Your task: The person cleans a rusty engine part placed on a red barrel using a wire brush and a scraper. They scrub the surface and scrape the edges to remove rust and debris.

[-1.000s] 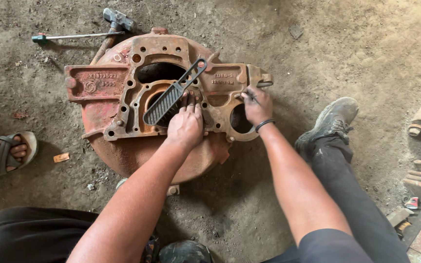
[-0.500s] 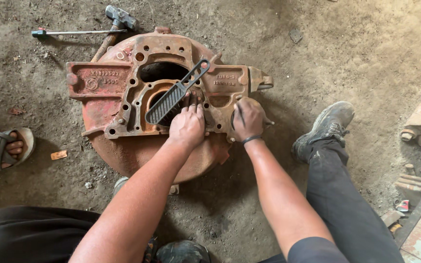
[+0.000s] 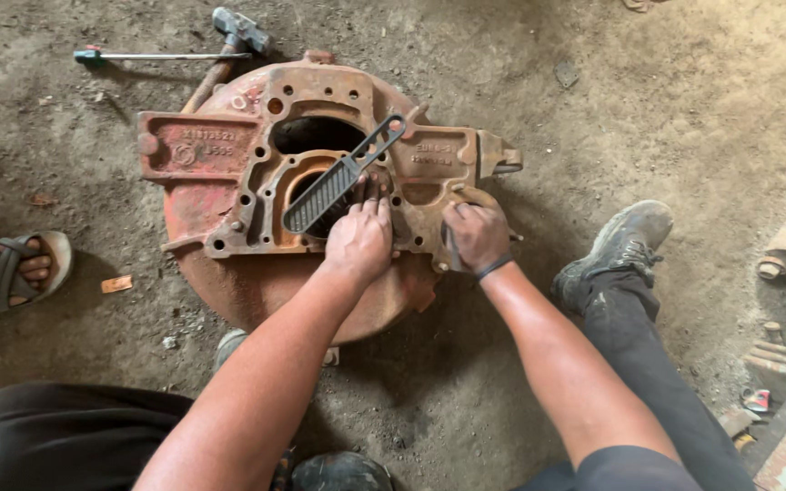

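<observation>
Hands both down on one rusty red cast housing [image 3: 229, 164] lying flat on dirt floor [image 3: 684, 100].

Left hand [image 3: 358, 238]: arm runs in from lower left, forearm straight, palm down, fingers together and pressed on the housing face at the edge of the big opening. Not gripping anything, just bracing. One dark wire brush [image 3: 337, 178] lies diagonally just ahead of its fingertips, bristle end nearest the hand, handle loop pointing up and away to the right; fingertips at or just touching the brush end, can't tell which.

Right hand [image 3: 475, 235]: arm in from lower right, wrist bent, fingers curled tight around a thin dark tool [image 3: 451, 253] held against the housing's right-side flange. Tool mostly hidden by the fist, type unclear. One dark band on that wrist.

Beyond both hands, past the housing's far edge: one hammer [image 3: 234, 32] and one long thin rod with a green tip [image 3: 161, 56], well apart from the hands.

Right of the right arm: own leg in dark trousers, one dusty shoe [image 3: 625, 241]. Far left of the left arm: another person's foot in one sandal [image 3: 11, 271].
</observation>
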